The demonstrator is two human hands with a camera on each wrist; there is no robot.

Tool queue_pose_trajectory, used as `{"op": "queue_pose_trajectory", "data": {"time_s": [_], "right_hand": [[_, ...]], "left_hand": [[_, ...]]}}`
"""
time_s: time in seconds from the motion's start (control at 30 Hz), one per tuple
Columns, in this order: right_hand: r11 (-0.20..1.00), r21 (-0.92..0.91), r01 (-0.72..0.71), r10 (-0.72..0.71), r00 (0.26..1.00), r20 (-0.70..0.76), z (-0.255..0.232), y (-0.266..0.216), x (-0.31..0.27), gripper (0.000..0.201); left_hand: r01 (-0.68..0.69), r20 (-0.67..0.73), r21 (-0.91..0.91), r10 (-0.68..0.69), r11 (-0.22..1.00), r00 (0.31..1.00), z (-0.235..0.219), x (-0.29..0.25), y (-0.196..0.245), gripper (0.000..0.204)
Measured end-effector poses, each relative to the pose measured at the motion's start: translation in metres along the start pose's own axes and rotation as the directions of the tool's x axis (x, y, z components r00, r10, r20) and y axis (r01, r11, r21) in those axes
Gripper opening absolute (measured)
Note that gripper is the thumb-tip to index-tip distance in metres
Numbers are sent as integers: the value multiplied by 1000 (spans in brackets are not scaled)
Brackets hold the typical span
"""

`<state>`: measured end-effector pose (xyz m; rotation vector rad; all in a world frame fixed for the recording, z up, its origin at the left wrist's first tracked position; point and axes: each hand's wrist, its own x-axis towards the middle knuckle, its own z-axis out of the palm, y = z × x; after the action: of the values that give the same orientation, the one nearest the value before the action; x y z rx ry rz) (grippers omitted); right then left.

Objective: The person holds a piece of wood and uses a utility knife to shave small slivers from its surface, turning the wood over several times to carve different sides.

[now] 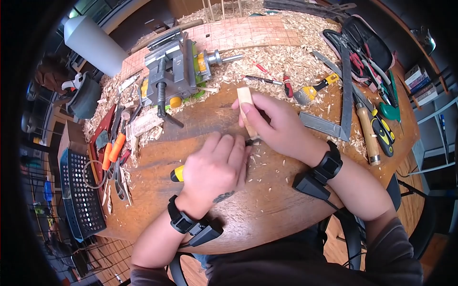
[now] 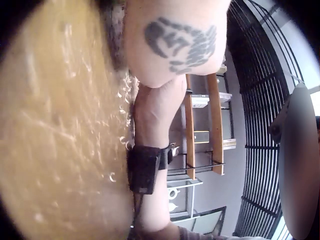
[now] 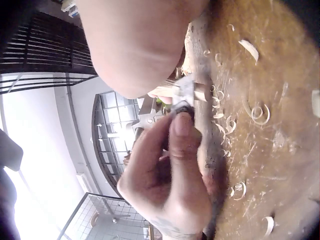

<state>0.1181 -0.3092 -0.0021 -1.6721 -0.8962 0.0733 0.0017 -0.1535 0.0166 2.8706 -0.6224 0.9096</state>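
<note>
My left hand [image 1: 214, 164] grips a knife [image 1: 177, 174] whose yellow and black handle end sticks out behind the palm. In the right wrist view the thumb lies along the dark front of the knife, and its blade [image 3: 185, 91] meets a pale wooden stick [image 3: 201, 92]. Seen from the head, my right hand [image 1: 279, 121] holds that small squared stick [image 1: 244, 97] between thumb and fingers, its lower end close to the blade. Only the back of the left hand [image 2: 175, 45] shows in the left wrist view; its fingers are hidden there.
Wood shavings cover the back of the wooden table [image 1: 238, 190]. A metal vise [image 1: 169, 71] stands back left. To the right lie a scraper [image 1: 315, 89], a steel square [image 1: 346, 95], scissors [image 1: 383, 133] and a wooden-handled tool [image 1: 367, 133]. Orange-handled tools [image 1: 114, 148] lie left, beside a perforated basket [image 1: 81, 190].
</note>
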Motion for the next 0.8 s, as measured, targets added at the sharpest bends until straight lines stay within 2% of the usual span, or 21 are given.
{"op": "queue_pose_trajectory", "data": {"time_s": [0.03, 0.1, 0.13, 0.2, 0.23, 0.3, 0.37, 0.47, 0.53, 0.6, 0.8], "right_hand": [[1000, -1, -1, 1, 1000, -1, 0, 0, 0, 22], [990, -132, 53, -57, 998, -30, -1, -2, 0, 21], [990, -133, 52, -56, 998, -28, -3, -3, 0, 21], [950, -305, 71, -59, 997, 48, -7, -4, 1, 20], [950, -303, 72, -59, 997, 52, -5, -4, 1, 20], [969, -244, 49, -62, 997, -48, 0, -4, 1, 22], [970, -238, 57, -73, 996, -56, 1, -2, 1, 23], [967, -242, 77, -98, 992, -76, 0, 0, 1, 23], [965, -245, 89, -113, 990, -85, 1, -1, 1, 23], [970, -235, 57, -78, 994, -82, 0, -4, 1, 24], [964, -256, 66, -95, 990, -102, 1, -3, 1, 24]], "left_hand": [[18, -44, 35, -17, 999, 999, -2, 2, 0, 20], [14, -38, 41, -13, 999, 999, -2, 3, -2, 20], [13, -32, 50, -12, 999, 999, -2, 2, -2, 21], [-16, -22, 47, 17, 999, 1000, -1, 0, -2, 21], [-47, -12, 45, 47, 998, 999, 0, -2, -1, 20], [-42, 22, 41, 42, 998, 999, 1, -7, 3, 20], [-45, 53, 35, 43, 998, 998, 2, -9, 3, 20], [-41, 21, -6, 41, 999, 999, 2, -6, 0, 19], [4, -60, 37, -2, 999, 998, -2, 1, -3, 19], [11, -52, 35, -9, 999, 999, -3, 4, -4, 19], [16, -31, -26, -16, 1000, 999, -3, 2, -3, 20]]}}
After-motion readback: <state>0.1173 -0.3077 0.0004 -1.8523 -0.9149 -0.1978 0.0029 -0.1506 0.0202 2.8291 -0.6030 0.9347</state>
